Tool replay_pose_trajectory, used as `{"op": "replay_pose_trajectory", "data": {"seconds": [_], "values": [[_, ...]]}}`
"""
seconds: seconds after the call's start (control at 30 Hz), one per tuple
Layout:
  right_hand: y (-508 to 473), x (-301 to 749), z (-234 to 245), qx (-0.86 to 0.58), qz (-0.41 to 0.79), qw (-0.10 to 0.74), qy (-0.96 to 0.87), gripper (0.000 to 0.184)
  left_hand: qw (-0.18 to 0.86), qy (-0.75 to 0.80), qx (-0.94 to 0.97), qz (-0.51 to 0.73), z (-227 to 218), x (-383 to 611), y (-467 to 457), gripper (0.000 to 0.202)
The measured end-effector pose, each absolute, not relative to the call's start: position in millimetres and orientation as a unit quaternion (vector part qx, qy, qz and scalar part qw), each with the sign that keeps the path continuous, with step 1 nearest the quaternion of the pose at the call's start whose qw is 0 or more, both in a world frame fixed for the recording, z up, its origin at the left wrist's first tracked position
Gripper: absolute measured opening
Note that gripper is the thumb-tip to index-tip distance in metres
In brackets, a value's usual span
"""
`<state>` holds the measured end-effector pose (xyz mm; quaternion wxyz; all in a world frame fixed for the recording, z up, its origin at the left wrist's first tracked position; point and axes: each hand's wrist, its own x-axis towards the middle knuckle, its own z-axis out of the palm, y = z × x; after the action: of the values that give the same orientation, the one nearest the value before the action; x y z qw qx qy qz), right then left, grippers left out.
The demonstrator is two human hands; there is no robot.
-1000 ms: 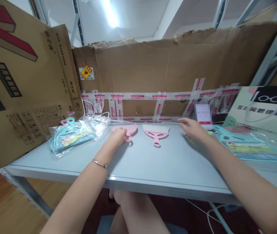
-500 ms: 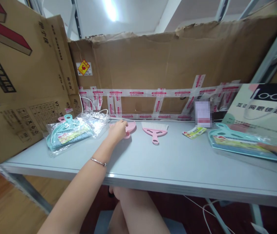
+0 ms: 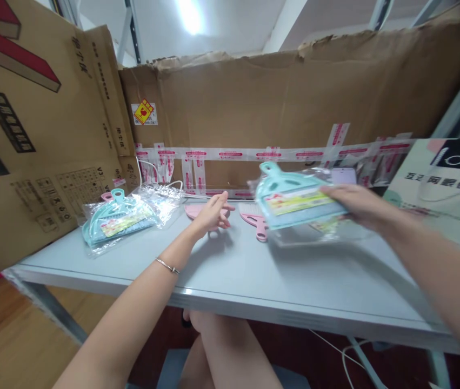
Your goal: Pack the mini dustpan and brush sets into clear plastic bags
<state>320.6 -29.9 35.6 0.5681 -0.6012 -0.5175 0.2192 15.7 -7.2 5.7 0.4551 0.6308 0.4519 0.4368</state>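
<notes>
A teal dustpan and brush set [image 3: 298, 197] in a clear bag is raised above the table, and my right hand [image 3: 355, 204] grips its right end. My left hand [image 3: 215, 212] is open with fingers spread, in front of a small pink dustpan [image 3: 193, 210] that it partly hides. Just right of it lies a pink hand brush [image 3: 259, 224] with white bristles, its right side covered by the bagged set. At the table's left, more bagged teal dustpan and brush pieces [image 3: 120, 219] lie with a pink handle showing behind them.
Cardboard [image 3: 230, 108] walls the back and a big carton [image 3: 51, 135] stands at left. A phone [image 3: 344, 175] leans at the back right, near a paper bag [image 3: 448, 200] printed with glasses. A loose label card [image 3: 327, 226] shows through the bag's plastic. The grey table's front edge [image 3: 230, 302] runs above my legs.
My right hand has lifted the bagged teal set from the table's right side and carried it left to the middle. My left hand has let go of the pink dustpan and moved slightly right.
</notes>
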Motion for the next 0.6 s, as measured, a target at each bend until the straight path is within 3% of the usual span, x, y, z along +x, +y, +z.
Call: {"op": "replay_pose_trajectory", "data": {"seconds": [0.1,0.17,0.27,0.37,0.5,0.6], "values": [[-5,249,20,-0.582,0.320,0.501,-0.555,0.014,0.523,0.453,0.562,0.453,5,11,-5,0.051],[5,222,11,-0.573,0.332,0.501,-0.558,0.019,0.484,0.484,0.542,0.487,3,6,-1,0.039],[6,212,3,-0.561,0.272,0.569,-0.536,0.025,0.420,0.511,0.517,0.543,-1,0,8,0.020],[-3,214,-4,-0.517,0.248,0.638,-0.514,0.030,0.376,0.509,0.496,0.594,-5,0,15,0.019],[-14,198,-14,-0.485,0.446,0.588,-0.470,0.020,0.340,0.493,0.483,0.639,-7,5,13,0.020],[-17,183,-16,-0.455,0.526,0.564,-0.445,0.012,0.313,0.477,0.500,0.651,-6,10,3,0.022]]}}
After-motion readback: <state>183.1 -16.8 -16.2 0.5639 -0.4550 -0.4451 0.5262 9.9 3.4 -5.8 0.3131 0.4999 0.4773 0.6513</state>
